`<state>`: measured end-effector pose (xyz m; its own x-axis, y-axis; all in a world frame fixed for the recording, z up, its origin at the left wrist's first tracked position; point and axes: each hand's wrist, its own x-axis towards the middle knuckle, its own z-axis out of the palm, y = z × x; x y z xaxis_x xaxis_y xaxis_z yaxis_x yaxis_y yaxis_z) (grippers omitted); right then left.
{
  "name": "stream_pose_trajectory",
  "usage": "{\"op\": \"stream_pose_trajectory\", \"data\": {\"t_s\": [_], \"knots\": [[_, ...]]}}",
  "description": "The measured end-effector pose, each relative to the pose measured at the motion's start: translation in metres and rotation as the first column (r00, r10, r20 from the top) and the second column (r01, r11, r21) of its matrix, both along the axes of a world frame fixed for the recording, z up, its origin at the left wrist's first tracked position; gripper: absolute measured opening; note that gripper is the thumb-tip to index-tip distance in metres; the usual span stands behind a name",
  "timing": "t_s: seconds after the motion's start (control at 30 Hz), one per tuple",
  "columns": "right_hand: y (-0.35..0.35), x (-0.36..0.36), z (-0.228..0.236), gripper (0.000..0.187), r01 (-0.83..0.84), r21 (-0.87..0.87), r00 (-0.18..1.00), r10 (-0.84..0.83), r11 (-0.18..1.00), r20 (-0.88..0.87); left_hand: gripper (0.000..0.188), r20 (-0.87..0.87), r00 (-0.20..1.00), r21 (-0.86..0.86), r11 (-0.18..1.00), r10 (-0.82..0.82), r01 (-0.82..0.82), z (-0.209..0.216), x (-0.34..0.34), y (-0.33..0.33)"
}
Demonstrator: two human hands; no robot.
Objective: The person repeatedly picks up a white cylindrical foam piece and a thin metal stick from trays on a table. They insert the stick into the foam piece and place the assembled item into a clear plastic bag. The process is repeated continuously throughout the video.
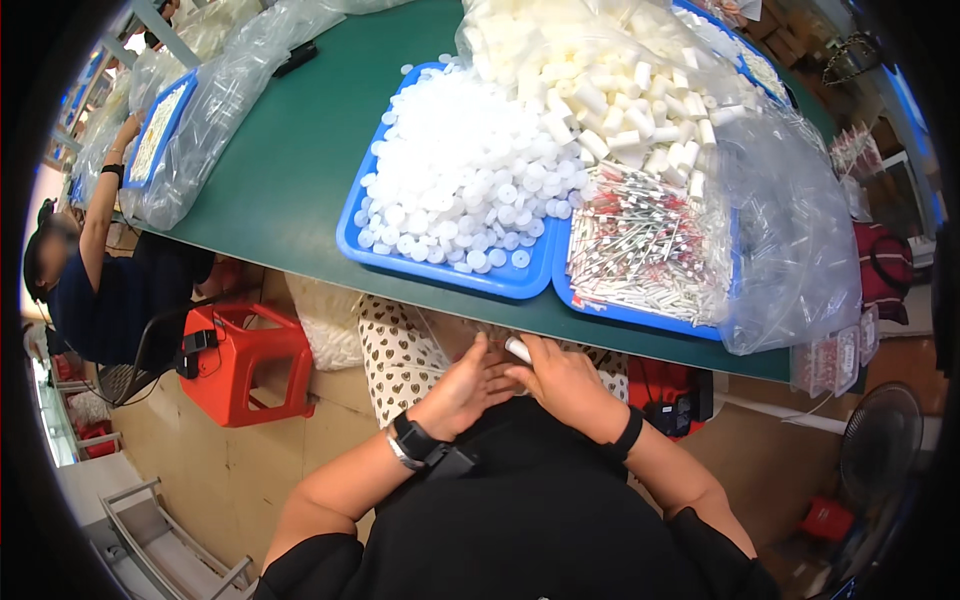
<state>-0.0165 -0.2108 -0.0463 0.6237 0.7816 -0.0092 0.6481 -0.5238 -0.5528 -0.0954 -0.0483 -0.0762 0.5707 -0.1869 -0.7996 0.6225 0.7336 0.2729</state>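
Both hands are low over my lap, just in front of the table's near edge. My right hand [566, 383] pinches a small white cylinder [518, 350] between thumb and fingers. Beside it, my left hand [463, 390] has its fingers stretched out and thumb raised, with nothing visible in it. Beyond the hands, a blue tray [450, 279] bears a heap of translucent white discs [450, 160]. To its right, another blue tray [640, 317] holds many thin pins with white and red parts [650, 245]. Cream-white cylinders [640, 110] spill from a clear plastic bag behind.
The green table [270, 170] runs across in front of me. A clear plastic bag [790, 220] hangs over its right side. At left are a red stool [250, 365] and a seated person [110, 290] reaching toward a tray. A fan [880, 440] stands at right.
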Motion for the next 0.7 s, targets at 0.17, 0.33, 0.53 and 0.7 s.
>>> {"op": "stream_pose_trajectory", "data": {"t_s": [0.17, 0.33, 0.53, 0.7], "knots": [[-0.028, 0.028, 0.055, 0.017, 0.024, 0.208, 0.988, -0.054, 0.978, 0.143, 0.045, 0.261, 0.95, 0.165, 0.978, -0.169, 0.128, 0.026, 0.003, 0.03], [-0.049, 0.092, 0.078, 0.018, 0.161, 0.124, 0.812, -0.203, 0.979, 0.548, 0.023, 0.529, 0.732, 0.733, 0.666, -0.43, -0.139, 0.07, 0.037, 0.023], [-0.047, 0.112, 0.075, 0.017, 0.109, 0.023, 0.785, -0.1, 0.994, 0.611, 0.023, 0.221, 0.551, 0.796, -0.177, -0.805, -0.579, 0.061, 0.092, 0.028], [-0.053, 0.11, 0.08, 0.02, 0.029, 0.127, 0.788, -0.101, 0.991, 0.607, 0.016, -0.035, 0.598, 0.837, -0.35, -0.801, -0.42, 0.056, 0.109, 0.023]]}}
